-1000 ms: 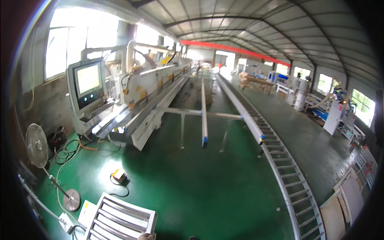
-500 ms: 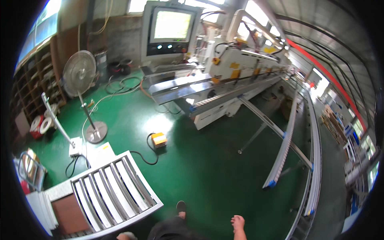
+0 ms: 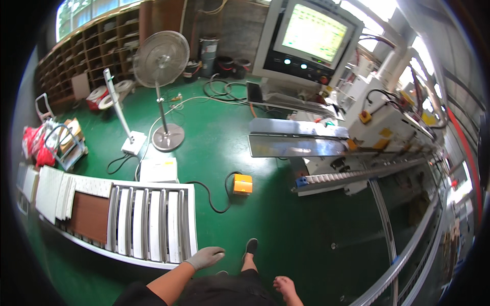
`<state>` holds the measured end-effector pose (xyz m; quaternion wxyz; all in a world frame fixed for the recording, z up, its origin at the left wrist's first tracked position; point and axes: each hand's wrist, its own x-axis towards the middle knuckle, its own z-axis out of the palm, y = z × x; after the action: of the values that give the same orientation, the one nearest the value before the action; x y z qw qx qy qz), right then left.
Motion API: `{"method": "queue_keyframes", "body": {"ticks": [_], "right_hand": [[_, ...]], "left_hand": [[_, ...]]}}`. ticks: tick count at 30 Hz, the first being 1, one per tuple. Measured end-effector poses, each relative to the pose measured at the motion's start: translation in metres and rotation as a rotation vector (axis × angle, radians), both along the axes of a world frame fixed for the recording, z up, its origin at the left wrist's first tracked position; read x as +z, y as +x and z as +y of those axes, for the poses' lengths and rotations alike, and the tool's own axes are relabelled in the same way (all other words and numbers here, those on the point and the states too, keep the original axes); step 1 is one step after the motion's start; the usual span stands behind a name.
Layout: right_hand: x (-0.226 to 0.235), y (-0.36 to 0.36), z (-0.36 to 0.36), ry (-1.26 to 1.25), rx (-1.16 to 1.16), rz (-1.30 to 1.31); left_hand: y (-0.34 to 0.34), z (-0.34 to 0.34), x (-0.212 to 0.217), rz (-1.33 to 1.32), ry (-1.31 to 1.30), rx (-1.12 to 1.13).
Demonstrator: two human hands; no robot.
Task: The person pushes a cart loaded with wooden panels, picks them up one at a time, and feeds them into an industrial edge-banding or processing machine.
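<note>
My left hand, in a pale grey glove, hangs in front of me just right of the roller conveyor's near end. Its fingers are bent together, with nothing seen in them. Low at the right, my bare right hand is loosely curled, and no object shows in it. Neither hand touches anything. A brown panel and several white boards lie on the conveyor's left part. Ahead on the floor sits a yellow foot pedal with a black cable.
A long machine with a lit control screen stands ahead right. Its metal table juts toward me, and rails run along the right. At the left are a standing fan, a white post and a small cart. Cables cross the green floor.
My view has turned left, so the machine and conveyor sit differently in it. My gloved left hand now shows fully beside the conveyor; my right hand remains low and curled.
</note>
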<state>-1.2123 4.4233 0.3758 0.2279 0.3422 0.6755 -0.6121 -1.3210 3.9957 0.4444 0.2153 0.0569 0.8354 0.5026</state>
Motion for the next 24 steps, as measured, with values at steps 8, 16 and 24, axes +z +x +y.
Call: {"method": "queue_keyframes", "body": {"ticks": [8, 16, 24], "right_hand": [[0.114, -0.344, -0.021, -0.025, 0.201, 0.723], [0.167, -0.624, -0.176, 0.627, 0.863, 1.444], [0.133, -0.664, -0.275, 1.24, 0.717, 1.229]], "left_hand": [[0.122, -0.093, -0.102, -0.663, -0.652, 0.579], [0.133, 0.018, -0.027, -0.356, -0.28, 1.174], [0.168, 0.072, -0.094, -0.501, -0.128, 1.173]]}}
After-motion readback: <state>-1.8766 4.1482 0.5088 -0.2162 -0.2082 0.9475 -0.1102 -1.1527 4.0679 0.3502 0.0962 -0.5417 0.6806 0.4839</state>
